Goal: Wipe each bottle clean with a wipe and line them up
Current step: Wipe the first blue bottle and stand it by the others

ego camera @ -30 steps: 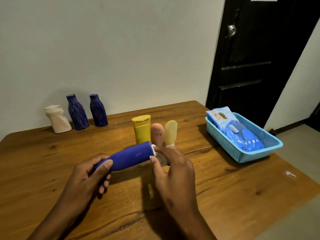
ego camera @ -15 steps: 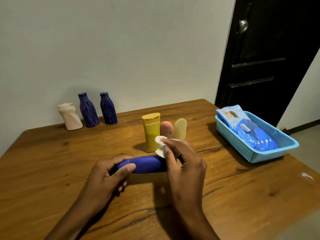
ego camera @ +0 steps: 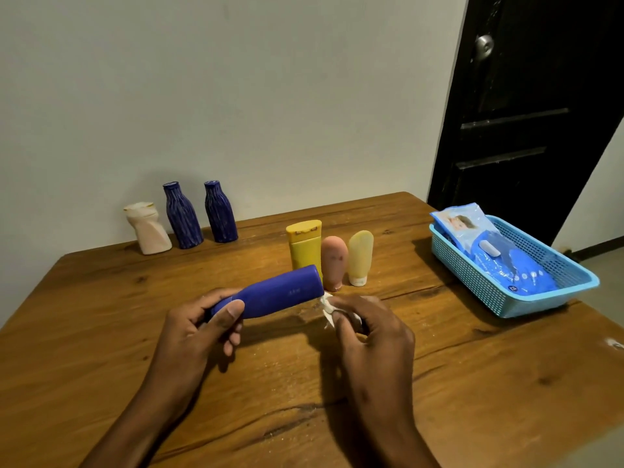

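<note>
My left hand [ego camera: 202, 324] grips the narrow end of a smooth blue bottle [ego camera: 280, 293], held sideways above the table with its wide end pointing right and a little up. My right hand [ego camera: 368, 327] pinches a crumpled white wipe [ego camera: 327, 305] just below that wide end. Behind the blue bottle stand a yellow bottle [ego camera: 304, 244], a pink tube [ego camera: 334, 260] and a pale yellow tube [ego camera: 360, 256] side by side. Against the wall at the back left stand a cream bottle [ego camera: 150, 229] and two ribbed dark blue bottles [ego camera: 182, 216] [ego camera: 220, 212].
A light blue plastic basket [ego camera: 570, 292] with blue wipe packs [ego camera: 506, 261] sits at the right edge of the wooden table [ego camera: 472, 383]. A black door [ego camera: 526, 106] is behind it. A small white scrap [ego camera: 616, 342] lies near the table's right edge.
The blue bottle's wide end has risen from nearly level to tilted up. My right hand with the wipe has slid off its body down to below the wide end.
</note>
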